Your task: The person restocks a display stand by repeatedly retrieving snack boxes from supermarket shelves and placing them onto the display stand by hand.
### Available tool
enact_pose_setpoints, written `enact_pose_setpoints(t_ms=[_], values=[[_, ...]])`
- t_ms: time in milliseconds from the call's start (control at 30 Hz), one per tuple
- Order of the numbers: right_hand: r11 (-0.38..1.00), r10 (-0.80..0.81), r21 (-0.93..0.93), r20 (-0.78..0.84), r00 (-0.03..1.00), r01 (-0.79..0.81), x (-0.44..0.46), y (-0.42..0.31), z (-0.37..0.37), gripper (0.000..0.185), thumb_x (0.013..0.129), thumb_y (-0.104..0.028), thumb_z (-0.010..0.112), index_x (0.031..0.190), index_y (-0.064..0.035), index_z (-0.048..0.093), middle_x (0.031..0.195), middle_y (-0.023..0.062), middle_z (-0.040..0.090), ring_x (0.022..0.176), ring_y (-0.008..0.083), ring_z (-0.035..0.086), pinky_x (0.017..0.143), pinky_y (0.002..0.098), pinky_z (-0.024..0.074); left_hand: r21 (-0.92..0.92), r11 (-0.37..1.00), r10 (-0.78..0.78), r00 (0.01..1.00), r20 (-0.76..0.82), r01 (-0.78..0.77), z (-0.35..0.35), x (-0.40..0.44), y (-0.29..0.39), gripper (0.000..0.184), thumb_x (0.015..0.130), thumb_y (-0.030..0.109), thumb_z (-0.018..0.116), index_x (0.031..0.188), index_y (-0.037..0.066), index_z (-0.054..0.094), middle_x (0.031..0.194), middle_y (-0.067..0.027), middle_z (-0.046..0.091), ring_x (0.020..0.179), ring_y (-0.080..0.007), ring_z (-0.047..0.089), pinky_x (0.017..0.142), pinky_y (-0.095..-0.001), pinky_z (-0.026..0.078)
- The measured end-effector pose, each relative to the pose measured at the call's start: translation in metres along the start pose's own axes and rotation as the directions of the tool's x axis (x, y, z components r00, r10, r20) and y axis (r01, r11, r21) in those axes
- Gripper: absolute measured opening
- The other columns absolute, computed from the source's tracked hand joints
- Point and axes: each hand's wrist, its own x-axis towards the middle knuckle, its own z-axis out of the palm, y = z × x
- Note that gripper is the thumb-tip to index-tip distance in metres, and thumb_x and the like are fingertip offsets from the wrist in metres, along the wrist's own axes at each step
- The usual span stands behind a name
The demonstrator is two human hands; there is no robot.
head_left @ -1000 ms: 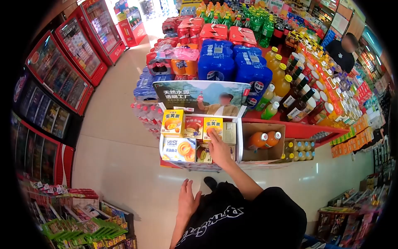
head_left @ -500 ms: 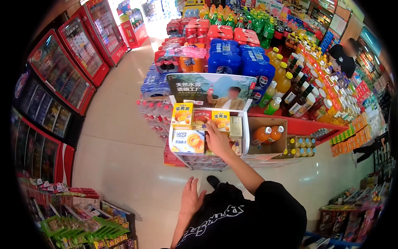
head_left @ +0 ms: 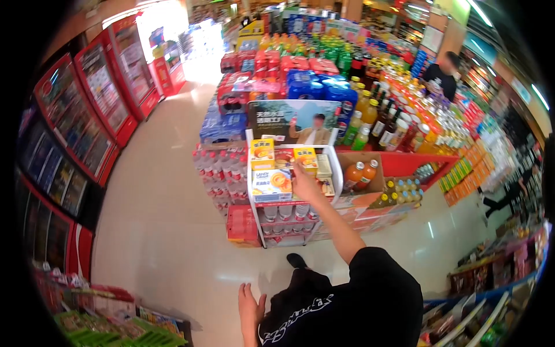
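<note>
My right hand [head_left: 304, 182] reaches onto the top shelf of a white display rack [head_left: 252, 191]. Its fingers are closed on the lower left edge of a small yellow box [head_left: 306, 157] with a food picture; the fingertips are partly blurred. A matching yellow carton [head_left: 262, 151] stands at the shelf's left, above a white-and-blue biscuit box [head_left: 272, 184]. Between the yellow boxes a red box [head_left: 284, 157] shows in part. Low at my left side, my left hand [head_left: 250, 306] hangs with fingers apart, holding nothing.
Bottles stand on the rack's lower shelves. A cardboard box [head_left: 378, 184] with orange drink bottles [head_left: 365, 175] adjoins it on the right. Stacked drinks lie behind a printed sign [head_left: 277, 118]. Red-framed fridges [head_left: 66, 110] line the left. Another person [head_left: 442, 78] is at the far right.
The view has tilted and drawn back, showing more of the rack's lower shelves. My right hand stays at the same yellow box, and my left hand remains low with fingers apart.
</note>
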Motion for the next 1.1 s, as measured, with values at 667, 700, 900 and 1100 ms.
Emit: enact_pose_setpoints(t_ms=[667,700,900,1100], values=[[0.819,-0.392,0.187,0.873,0.291,0.543,-0.157,-0.296,0.097,0.063,0.095,-0.045,0.066,0.137,0.0009,0.055,0.128,0.0256,0.066,0.118,0.0430,0.064,0.098,0.0512,0.0521,-0.207,0.966,-0.216,0.918,-0.333,0.153,-0.096,-0.115,-0.078,0.068,0.091,0.020,0.075,0.145,-0.005,0.043,0.150,-0.0306,0.042,0.140,-0.0481,0.041,0.118,-0.0514,0.035],[0.797,-0.433,0.237,0.866,0.251,0.556,-0.166,-0.318,0.099,0.062,0.095,-0.044,0.066,0.136,0.0010,0.056,0.126,0.0256,0.067,0.117,0.0432,0.064,0.097,0.0518,0.0523,-0.215,0.957,-0.263,0.896,-0.357,0.195,-0.099,-0.130,-0.088,0.068,0.090,0.019,0.075,0.145,-0.005,0.043,0.151,-0.0301,0.042,0.141,-0.0475,0.041,0.119,-0.0507,0.035],[0.578,-0.559,0.483,0.821,-0.112,0.658,-0.241,-0.467,0.169,0.058,0.095,-0.042,0.067,0.131,0.0019,0.056,0.124,0.0240,0.067,0.113,0.0443,0.065,0.095,0.0532,0.0530,-0.268,0.886,-0.463,0.683,-0.564,0.379,-0.146,-0.231,-0.129,0.067,0.091,0.016,0.075,0.145,-0.005,0.043,0.147,-0.0298,0.047,0.138,-0.0468,0.045,0.116,-0.0480,0.038],[0.376,-0.652,0.739,0.640,-0.407,0.560,-0.342,-0.612,0.198,0.057,0.095,-0.041,0.066,0.130,0.0020,0.056,0.122,0.0236,0.067,0.111,0.0466,0.064,0.094,0.0527,0.0526,-0.521,0.672,-0.731,0.357,-0.582,0.526,-0.172,-0.344,-0.180,0.067,0.091,0.015,0.075,0.147,-0.003,0.043,0.145,-0.0238,0.050,0.129,-0.0409,0.055,0.109,-0.0465,0.045]])
